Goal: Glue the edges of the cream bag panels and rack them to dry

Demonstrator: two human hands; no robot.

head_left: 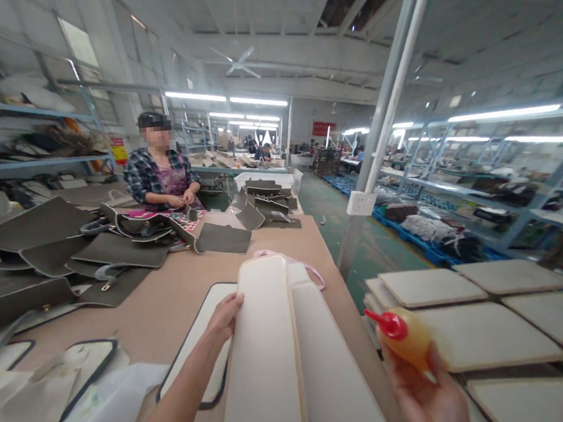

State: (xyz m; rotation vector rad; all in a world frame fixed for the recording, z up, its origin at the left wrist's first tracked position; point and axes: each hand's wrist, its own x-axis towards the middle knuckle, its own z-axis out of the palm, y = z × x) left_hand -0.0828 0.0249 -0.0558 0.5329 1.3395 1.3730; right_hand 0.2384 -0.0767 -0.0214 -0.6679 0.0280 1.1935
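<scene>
My left hand [227, 315] grips the left edge of a long cream panel [261, 350] with rounded corners and a tan rim, fingers partly hidden at its edge. Beneath and to the right of it lie more pale panels [332, 364]. A cream panel with dark edging [195, 350] rests on the table by my left wrist. Over at the right, my right hand [425, 382] is wrapped round a squeeze bottle [413, 337] of yellowish liquid, its red nozzle pointing up and left.
Stacked cream panels [489, 334] stand on the right. Dark grey bag pieces [117, 251] are heaped on the brown table [166, 300]. A co-worker [162, 169] stands at the far side. A metal post with a socket box [361, 203] rises beside the table's right edge.
</scene>
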